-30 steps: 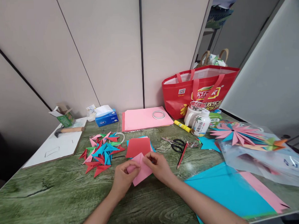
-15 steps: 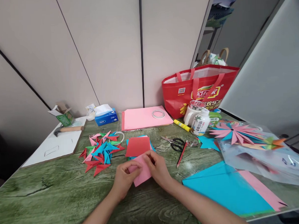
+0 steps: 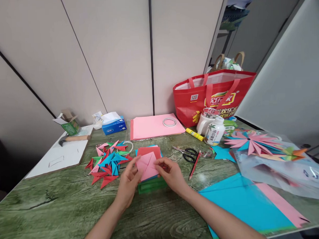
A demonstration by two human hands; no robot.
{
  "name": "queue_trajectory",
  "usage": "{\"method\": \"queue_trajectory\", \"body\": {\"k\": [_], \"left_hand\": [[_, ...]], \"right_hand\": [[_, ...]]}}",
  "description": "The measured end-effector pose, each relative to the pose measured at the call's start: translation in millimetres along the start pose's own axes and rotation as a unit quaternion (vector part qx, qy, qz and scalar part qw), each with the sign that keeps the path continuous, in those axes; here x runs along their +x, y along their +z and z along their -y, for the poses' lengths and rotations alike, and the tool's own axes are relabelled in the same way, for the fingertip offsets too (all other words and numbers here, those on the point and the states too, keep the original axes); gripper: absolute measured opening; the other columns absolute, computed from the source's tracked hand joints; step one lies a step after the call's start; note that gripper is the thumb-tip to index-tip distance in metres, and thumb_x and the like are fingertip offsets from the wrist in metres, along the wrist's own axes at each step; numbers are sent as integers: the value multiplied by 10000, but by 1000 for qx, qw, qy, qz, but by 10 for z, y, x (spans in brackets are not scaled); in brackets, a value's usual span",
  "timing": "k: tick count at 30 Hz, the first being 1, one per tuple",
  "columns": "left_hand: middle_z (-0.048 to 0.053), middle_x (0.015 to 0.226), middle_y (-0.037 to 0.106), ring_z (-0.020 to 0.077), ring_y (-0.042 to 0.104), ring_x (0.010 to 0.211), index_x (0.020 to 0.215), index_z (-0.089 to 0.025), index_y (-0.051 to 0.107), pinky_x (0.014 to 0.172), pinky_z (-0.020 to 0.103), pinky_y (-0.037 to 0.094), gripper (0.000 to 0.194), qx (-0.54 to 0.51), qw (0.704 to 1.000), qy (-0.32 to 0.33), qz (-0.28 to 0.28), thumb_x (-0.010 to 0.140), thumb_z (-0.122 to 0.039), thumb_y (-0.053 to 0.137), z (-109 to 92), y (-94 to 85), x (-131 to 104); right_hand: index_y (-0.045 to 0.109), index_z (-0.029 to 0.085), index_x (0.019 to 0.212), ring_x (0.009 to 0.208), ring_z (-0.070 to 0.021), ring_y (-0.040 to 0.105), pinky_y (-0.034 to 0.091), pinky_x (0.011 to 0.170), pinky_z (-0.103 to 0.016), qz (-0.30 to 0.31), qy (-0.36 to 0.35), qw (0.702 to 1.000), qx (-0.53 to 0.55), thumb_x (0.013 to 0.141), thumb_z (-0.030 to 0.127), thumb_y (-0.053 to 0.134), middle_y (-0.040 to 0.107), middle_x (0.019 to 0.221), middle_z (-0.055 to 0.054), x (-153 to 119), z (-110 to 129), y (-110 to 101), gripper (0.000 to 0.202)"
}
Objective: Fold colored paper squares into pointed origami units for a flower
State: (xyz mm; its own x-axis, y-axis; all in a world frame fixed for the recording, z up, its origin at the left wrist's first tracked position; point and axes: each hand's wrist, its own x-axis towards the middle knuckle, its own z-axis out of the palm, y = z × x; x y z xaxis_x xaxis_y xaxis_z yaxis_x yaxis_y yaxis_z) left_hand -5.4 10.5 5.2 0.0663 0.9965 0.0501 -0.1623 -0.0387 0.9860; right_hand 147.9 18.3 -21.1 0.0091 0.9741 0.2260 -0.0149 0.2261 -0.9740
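A square of pink paper (image 3: 146, 166) with crease lines crossing it is held up in front of me. My left hand (image 3: 129, 180) grips its left edge between thumb and fingers. At the right edge, my right hand (image 3: 169, 171) pinches it with thumb and forefinger. Behind and under it lies a stack of small squares, with red paper (image 3: 153, 151) on top and blue edges showing. Green paper (image 3: 153, 185) shows on the table just below the pink square. To the left of my hands is a pile of folded paper pieces (image 3: 111, 164) in red, blue, pink and green.
Scissors (image 3: 189, 154) and a red pencil (image 3: 194, 165) lie right of my hands. Large blue paper (image 3: 239, 200) covers the front right. Farther back are pink sheets (image 3: 151, 127), a glue stick (image 3: 194, 134), a white bottle (image 3: 215, 132), a red bag (image 3: 187, 102) and a hammer (image 3: 74, 138).
Both hands have shifted their hold on the pink paper, which has turned and moved slightly away from me. Its creased face now shows, and green paper has come into sight below it.
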Motion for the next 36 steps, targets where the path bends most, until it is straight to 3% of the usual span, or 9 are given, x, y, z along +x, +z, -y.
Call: {"method": "queue_trajectory", "body": {"k": [3, 10, 19, 36], "left_hand": [[35, 854, 654, 148, 591, 722, 1076, -185, 580, 679, 271, 483, 452, -14, 997, -36, 63, 637, -248, 670, 74, -43, 7], [14, 833, 656, 151, 593, 743, 1037, -186, 617, 710, 301, 495, 414, -52, 995, -76, 49, 631, -224, 681, 138, -71, 7], [74, 974, 665, 210, 608, 848, 959, -176, 667, 767, 354, 488, 308, -183, 973, -128, 51, 651, -169, 660, 31, -60, 23], [41, 951, 650, 169, 581, 806, 1006, -209, 640, 718, 309, 477, 363, -123, 985, -96, 72, 644, -192, 664, 37, -48, 1]], "right_hand": [[595, 182, 752, 492, -100, 490, 420, 452, -230, 8, -7, 1000, -12, 727, 282, 560, 549, 714, -14, 0, 4, -6, 109], [652, 186, 771, 601, -119, 484, 430, 478, -215, 31, -41, 998, -39, 697, 229, 592, 532, 723, -24, -7, -33, -8, 105], [668, 210, 789, 521, -70, 462, 427, 414, -176, 57, -26, 997, 34, 727, 230, 539, 534, 816, -27, 25, 7, -17, 144], [660, 191, 787, 572, -95, 459, 403, 385, -162, 54, -30, 998, -1, 722, 226, 523, 522, 794, -37, 14, -4, -18, 156]]}}
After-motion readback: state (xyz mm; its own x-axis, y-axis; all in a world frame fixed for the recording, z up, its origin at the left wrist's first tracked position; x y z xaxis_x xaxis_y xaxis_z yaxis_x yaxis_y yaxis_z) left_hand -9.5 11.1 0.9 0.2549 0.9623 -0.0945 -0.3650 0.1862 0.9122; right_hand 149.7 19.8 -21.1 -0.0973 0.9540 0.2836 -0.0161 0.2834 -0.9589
